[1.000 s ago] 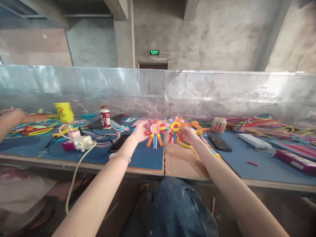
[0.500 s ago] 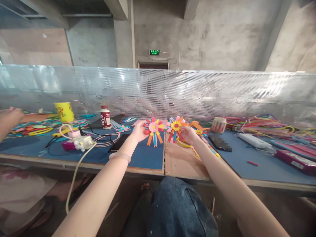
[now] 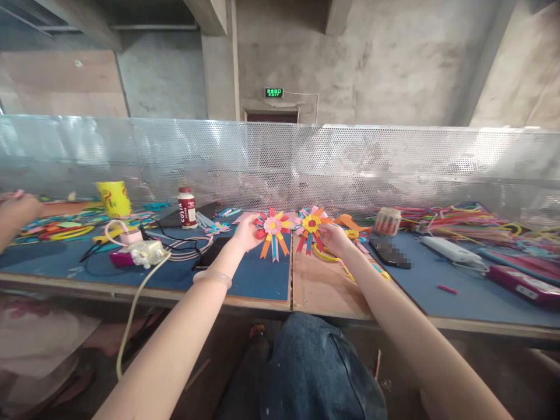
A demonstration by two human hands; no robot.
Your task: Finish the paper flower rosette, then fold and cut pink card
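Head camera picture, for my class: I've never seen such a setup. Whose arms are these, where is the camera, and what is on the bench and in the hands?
No machine: the camera sits on a person's head, looking down at their own bare arms. The left hand holds a pink-centred paper flower, the right hand a yellow-centred paper flower. On the bench are a bottle, a yellow cup, a phone and coloured strips. The hand at far left is another person's.
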